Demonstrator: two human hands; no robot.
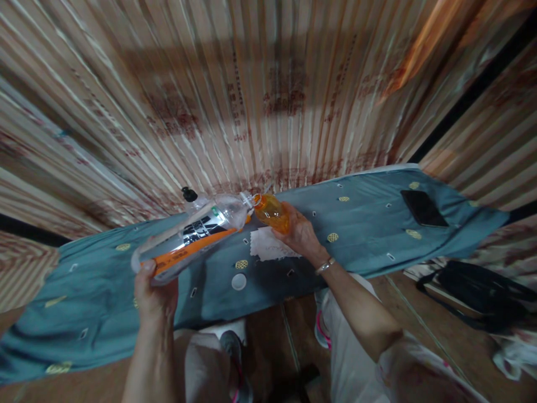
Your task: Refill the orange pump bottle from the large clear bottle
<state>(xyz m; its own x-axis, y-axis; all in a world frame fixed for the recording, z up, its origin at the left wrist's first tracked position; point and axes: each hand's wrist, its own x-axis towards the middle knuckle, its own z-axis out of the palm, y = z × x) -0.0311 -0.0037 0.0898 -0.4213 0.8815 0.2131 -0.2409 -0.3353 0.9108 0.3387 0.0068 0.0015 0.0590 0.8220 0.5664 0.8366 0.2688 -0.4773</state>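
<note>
My left hand [153, 291] is closed round the base end of a large clear plastic bottle [193, 238] with an orange and silver label. That bottle lies tilted over the cloth, its neck pointing right and slightly up. In my right hand [300, 232] is a small clear bottle [272, 212] coloured orange; whether the colour is its plastic or a liquid, I cannot tell. The two bottle mouths meet or nearly meet. Below them a pale sheet of paper [268, 246] with an uneven edge lies flat. A round white cap [239, 281] rests nearer to me.
A teal patterned cloth [293, 280] covers the long narrow table. Behind the large bottle stands a clear container with a black top [189, 194]. A dark phone [423, 209] lies at the right. Striped curtain [268, 101] hangs behind; a black bag [478, 291] sits low at right.
</note>
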